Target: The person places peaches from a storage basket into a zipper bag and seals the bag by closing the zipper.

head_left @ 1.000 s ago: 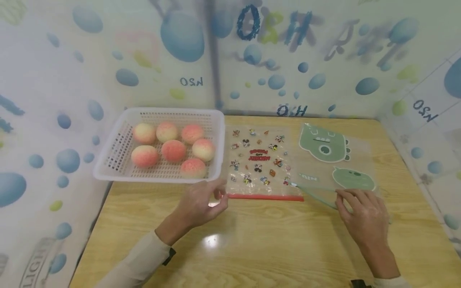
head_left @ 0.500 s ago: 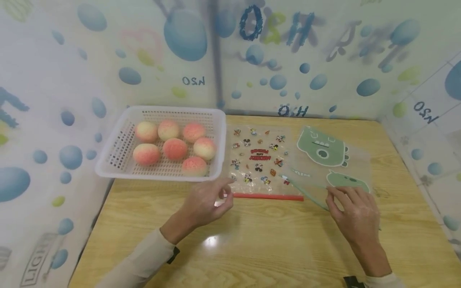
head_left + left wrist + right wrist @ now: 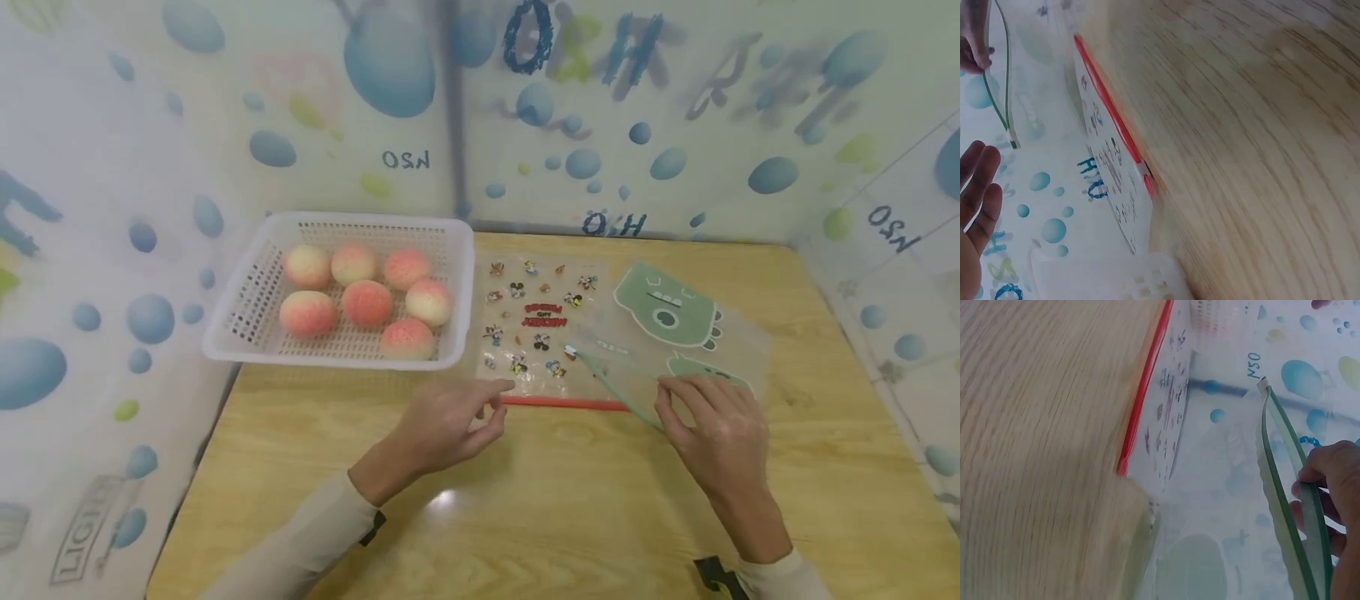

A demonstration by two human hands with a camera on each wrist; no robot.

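My right hand pinches the green-edged rim of a clear bag with green cartoon prints; the bag's mouth gapes, its two green strips parted in the right wrist view. That bag's left corner hangs over a flat clear bag with small cartoon figures and a red zip strip. Near the red strip's left end, my left hand hovers with relaxed fingers and holds nothing; its fingers show apart from both bags in the left wrist view.
A white perforated basket with several pink-and-cream peaches stands on the wooden table, left of the bags. Behind and at the sides rise walls printed with blue drops.
My right hand has moved left, drawing the green bag's edge further over the red-zip bag. My left hand has shifted a little to the right.
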